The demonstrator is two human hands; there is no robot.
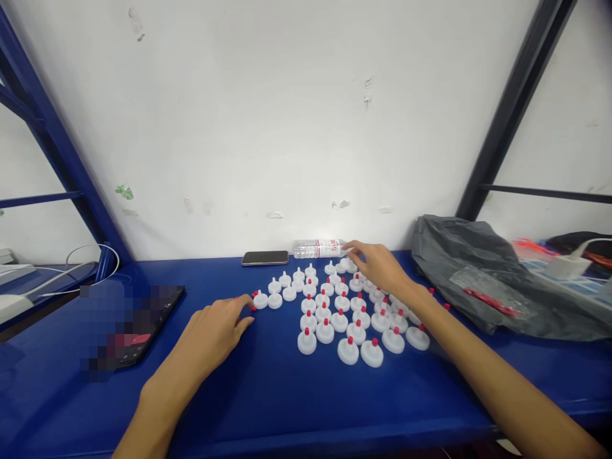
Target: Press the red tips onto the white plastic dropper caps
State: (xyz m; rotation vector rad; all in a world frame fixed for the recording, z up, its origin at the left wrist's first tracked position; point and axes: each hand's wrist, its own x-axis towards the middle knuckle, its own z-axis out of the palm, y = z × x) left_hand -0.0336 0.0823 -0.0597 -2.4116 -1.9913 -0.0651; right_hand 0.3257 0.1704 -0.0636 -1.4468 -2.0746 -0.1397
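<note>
My left hand (217, 328) rests low over the table, its index finger and thumb curled at a few small red caps (253, 308); the hand partly covers these caps. Reaching to the back, my right hand (377, 262) has its thumb and bent fingers apart above white nozzle lids (347, 264). No held thing shows there. Several bare white lids (275, 299) stand nozzle up between the hands. In front and to the right are several white lids with red tips (325, 331), also upright, some hidden behind my right forearm.
A clear plastic bottle (315, 248) lies by the wall beside a phone (265, 257). At left is a dark flat device (138, 338), partly blurred. On the right, a grey plastic bag (449, 268) bears a clear bag of red pieces (492, 301). Metal posts flank the blue table (268, 395).
</note>
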